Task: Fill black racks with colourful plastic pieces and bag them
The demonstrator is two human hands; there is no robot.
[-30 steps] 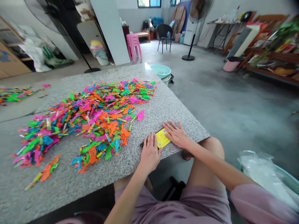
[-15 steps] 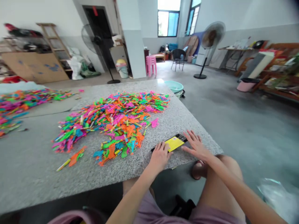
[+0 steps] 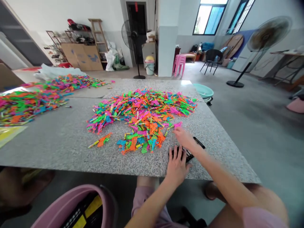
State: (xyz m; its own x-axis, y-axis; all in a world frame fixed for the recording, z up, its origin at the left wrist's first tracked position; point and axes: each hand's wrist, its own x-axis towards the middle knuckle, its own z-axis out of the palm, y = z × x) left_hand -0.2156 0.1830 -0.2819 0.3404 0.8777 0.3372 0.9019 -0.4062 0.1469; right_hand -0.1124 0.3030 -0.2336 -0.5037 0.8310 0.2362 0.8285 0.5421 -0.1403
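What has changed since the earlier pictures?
The right hand moved forward and left from the right end of the tray to a pink toy; its grip is unclear. The tray's yellow face no longer shows. The left hand stayed on the tray; the pile looks unchanged.

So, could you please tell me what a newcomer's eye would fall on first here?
Probably the bright heap of small plastic toys across the middle of the speckled table. Then perhaps, at front right, the left hand on a black frame and the right hand by a pink toy. A pink bucket also stands out at lower left, below the table's edge.
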